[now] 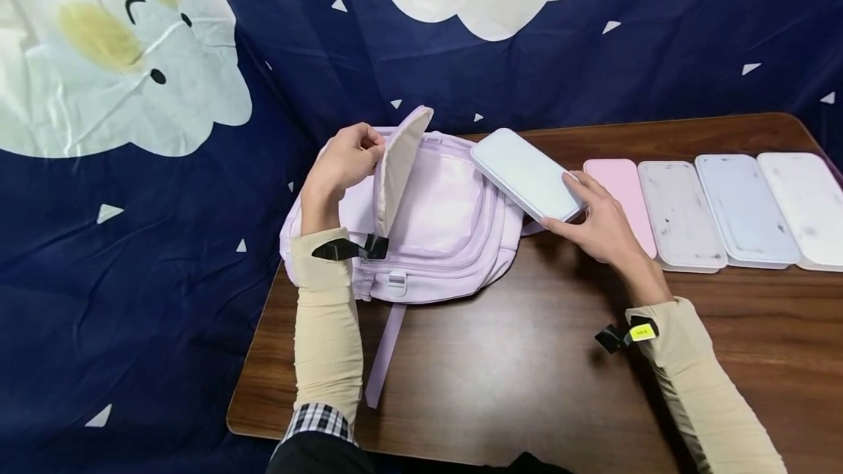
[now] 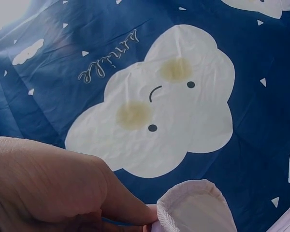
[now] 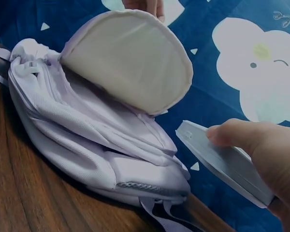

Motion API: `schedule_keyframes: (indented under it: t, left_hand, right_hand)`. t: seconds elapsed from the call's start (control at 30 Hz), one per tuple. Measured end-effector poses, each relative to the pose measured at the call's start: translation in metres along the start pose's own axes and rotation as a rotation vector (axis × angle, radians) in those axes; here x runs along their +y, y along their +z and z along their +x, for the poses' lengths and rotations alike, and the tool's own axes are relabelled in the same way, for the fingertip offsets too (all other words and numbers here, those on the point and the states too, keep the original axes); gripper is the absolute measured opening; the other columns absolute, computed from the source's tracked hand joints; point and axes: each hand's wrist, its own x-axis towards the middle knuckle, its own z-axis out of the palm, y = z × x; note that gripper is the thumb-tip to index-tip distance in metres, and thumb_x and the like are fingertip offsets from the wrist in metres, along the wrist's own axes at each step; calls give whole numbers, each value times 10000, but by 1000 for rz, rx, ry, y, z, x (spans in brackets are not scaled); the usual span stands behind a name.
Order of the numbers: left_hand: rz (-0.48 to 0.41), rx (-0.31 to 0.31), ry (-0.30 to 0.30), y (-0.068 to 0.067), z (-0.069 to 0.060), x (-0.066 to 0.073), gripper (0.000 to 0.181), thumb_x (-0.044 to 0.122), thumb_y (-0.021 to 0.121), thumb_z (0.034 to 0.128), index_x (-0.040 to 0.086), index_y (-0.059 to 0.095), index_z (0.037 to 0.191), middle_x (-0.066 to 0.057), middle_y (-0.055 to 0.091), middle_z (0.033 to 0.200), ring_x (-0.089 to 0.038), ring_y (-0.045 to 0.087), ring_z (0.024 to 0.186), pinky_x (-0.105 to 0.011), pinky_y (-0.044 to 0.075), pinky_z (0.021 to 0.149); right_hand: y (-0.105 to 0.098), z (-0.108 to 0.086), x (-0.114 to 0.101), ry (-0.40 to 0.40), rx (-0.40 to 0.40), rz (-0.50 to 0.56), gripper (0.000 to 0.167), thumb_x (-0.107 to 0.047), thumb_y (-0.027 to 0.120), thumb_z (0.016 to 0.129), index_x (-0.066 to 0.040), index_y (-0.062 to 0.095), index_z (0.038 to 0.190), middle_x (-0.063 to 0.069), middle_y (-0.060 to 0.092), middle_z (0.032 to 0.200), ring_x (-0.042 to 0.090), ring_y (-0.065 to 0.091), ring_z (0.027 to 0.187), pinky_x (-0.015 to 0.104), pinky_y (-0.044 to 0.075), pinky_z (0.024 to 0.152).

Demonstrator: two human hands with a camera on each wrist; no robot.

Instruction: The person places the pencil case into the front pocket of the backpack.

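Observation:
A lilac backpack [image 1: 441,203] lies on the brown table with its front flap [image 1: 403,167] raised. My left hand [image 1: 345,163] pinches the edge of that flap, its beige lining facing right. In the left wrist view the thumb and fingers meet on the flap's rim [image 2: 164,212]. To the right, my right hand [image 1: 599,218] grips a pale blue flat case [image 1: 527,170] by its near right end. The case is tilted in the air, its far end beside the backpack's right edge. In the right wrist view the thumb lies on the case [image 3: 222,157], apart from the backpack [image 3: 101,130].
Right of the backpack, a row of flat cases lies on the table [image 1: 494,364]: pink [image 1: 622,200], grey [image 1: 681,214], pale blue [image 1: 747,207] and white [image 1: 803,207]. A lilac strap [image 1: 385,357] trails toward the front edge. Behind hangs a dark blue cloth [image 1: 296,42] with clouds.

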Motion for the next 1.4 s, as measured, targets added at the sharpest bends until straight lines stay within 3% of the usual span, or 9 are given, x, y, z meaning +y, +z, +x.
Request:
schedule_keyframes:
  t: [0.47,0.8,0.97,1.2,1.4]
  left_hand:
    - [-23,17,84,4,2,-2,117,48,487,925,-17,570,976,-52,525,837,-126,490,699,-232,409,619]
    - [5,20,94,3,1,0,135,62,495,928,-12,588,992,-58,539,849,-134,483,709,-241,398,619]
    - [5,28,104,4,1,1,122,55,502,926,-9,591,980,-61,540,865,-155,487,752,-258,397,647]
    - [-5,30,101,5,2,3,114,51,508,926,-11,591,972,-48,542,864,-145,490,754,-260,397,661]
    - [-9,39,110,5,3,3,110,57,513,924,-8,592,965,-43,544,858,-134,488,738,-256,396,658]
  right_hand:
    - [23,17,-19,-88,-106,-3,829,-337,813,718,-46,455,1406,180,404,1458,386,426,1295,521,367,1017]
    - [57,40,-36,-200,-247,-80,854,-437,765,740,-47,429,1422,196,364,1483,371,319,1367,521,286,1100]
    - [60,54,-40,-231,-271,-116,857,-432,767,739,-24,430,1414,207,373,1475,392,321,1354,517,281,1102]
    - [69,68,-38,-223,-245,-37,848,-379,797,737,11,435,1399,219,394,1431,354,368,1321,476,302,1099]
    - [80,78,-42,-211,-259,-39,849,-395,788,747,-3,426,1408,214,386,1460,377,326,1362,486,254,1131]
